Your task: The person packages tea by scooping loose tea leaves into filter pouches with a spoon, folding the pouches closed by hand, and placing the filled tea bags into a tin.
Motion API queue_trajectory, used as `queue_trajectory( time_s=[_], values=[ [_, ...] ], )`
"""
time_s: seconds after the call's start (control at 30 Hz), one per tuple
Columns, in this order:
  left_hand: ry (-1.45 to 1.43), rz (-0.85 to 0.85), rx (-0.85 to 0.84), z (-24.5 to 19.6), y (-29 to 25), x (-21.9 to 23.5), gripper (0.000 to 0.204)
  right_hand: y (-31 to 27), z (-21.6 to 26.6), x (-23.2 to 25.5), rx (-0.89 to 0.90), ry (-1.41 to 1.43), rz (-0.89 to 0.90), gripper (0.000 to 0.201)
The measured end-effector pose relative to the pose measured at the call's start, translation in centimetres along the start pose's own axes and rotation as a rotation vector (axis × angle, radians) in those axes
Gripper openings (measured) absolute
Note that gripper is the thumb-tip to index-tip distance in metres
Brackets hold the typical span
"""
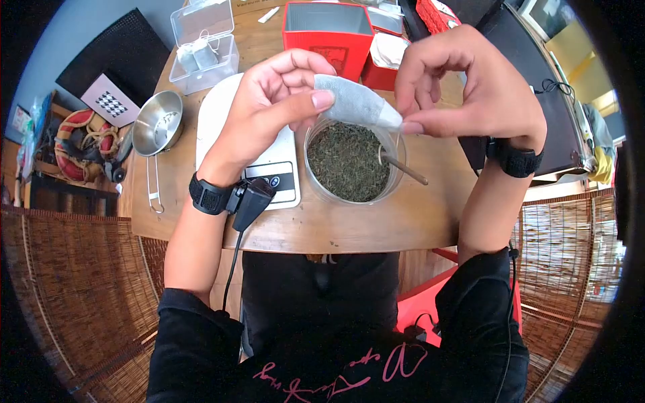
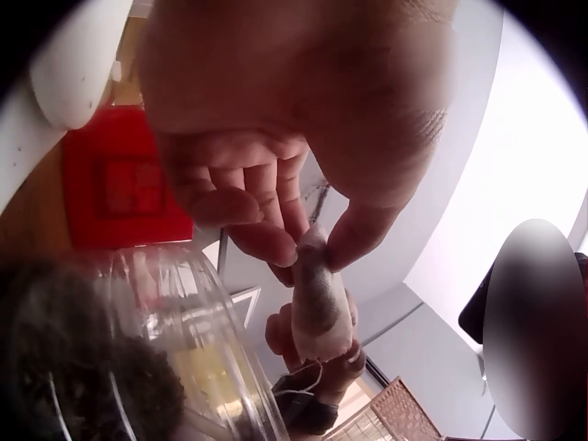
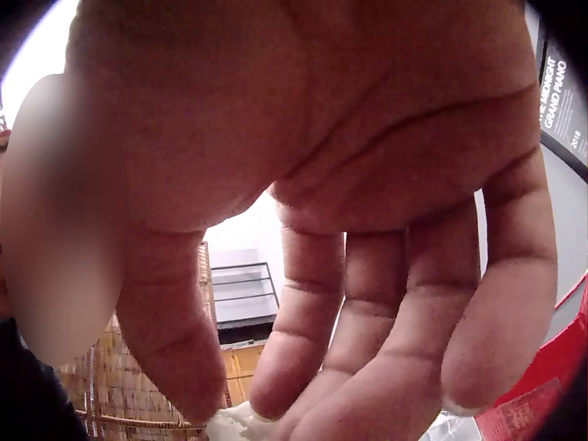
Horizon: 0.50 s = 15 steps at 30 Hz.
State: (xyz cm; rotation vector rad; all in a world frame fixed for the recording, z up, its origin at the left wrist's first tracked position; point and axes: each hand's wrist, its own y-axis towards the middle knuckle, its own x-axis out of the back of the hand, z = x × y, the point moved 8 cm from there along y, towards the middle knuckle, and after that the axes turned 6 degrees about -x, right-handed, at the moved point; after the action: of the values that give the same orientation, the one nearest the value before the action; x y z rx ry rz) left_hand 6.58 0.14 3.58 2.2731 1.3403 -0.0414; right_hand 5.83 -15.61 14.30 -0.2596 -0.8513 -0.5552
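A white tea bag [image 1: 353, 101] with dark filling showing through it is stretched between both hands, above a clear round tub of dried tea leaves [image 1: 349, 164]. My left hand [image 1: 279, 101] pinches one end of the bag between thumb and fingers. With thumb and index fingertip, my right hand [image 1: 477, 87] pinches the other, narrower end, where a thin string [image 2: 312, 378] hangs. From the right wrist, only a pale bit of the bag [image 3: 241, 423] shows below the fingertips. A spoon with a brown handle [image 1: 406, 169] leans in the tub.
A white kitchen scale [image 1: 285, 181] stands left of the tub, beside a steel pan [image 1: 158, 124]. Behind are a lidded plastic box [image 1: 225, 67] holding filled tea bags and an open red box [image 1: 329, 50]. The table's front edge [image 1: 322, 245] lies close to the person.
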Motion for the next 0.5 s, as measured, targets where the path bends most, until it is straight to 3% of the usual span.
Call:
queue_trajectory(
  time_s=[0.13,0.2,0.27,0.3,0.37,0.5],
  values=[
    [-0.023,0.003,-0.061,-0.5,0.1,-0.6,0.029,0.9,-0.9,0.4,-0.103,0.053,-0.101,0.017],
    [-0.002,-0.002,-0.065,-0.5,0.0,-0.7,0.029,1.0,0.1,-0.1,-0.041,0.059,-0.118,0.014],
    [-0.008,0.019,-0.079,-0.4,-0.1,-0.9,0.027,0.8,0.0,-0.7,-0.269,0.147,-0.044,0.019],
    [-0.009,0.02,-0.073,-0.1,-0.2,-0.9,0.027,1.0,-0.2,-0.5,-0.272,0.152,-0.044,0.019],
    [0.095,0.004,-0.16,-0.4,-0.2,-0.7,0.022,1.7,-0.8,-1.6,-0.289,0.22,0.162,0.022],
    [0.123,-0.01,-0.132,-0.2,-0.3,-1.1,0.019,1.8,0.1,-2.1,-0.199,0.152,0.122,0.018]
  ],
)
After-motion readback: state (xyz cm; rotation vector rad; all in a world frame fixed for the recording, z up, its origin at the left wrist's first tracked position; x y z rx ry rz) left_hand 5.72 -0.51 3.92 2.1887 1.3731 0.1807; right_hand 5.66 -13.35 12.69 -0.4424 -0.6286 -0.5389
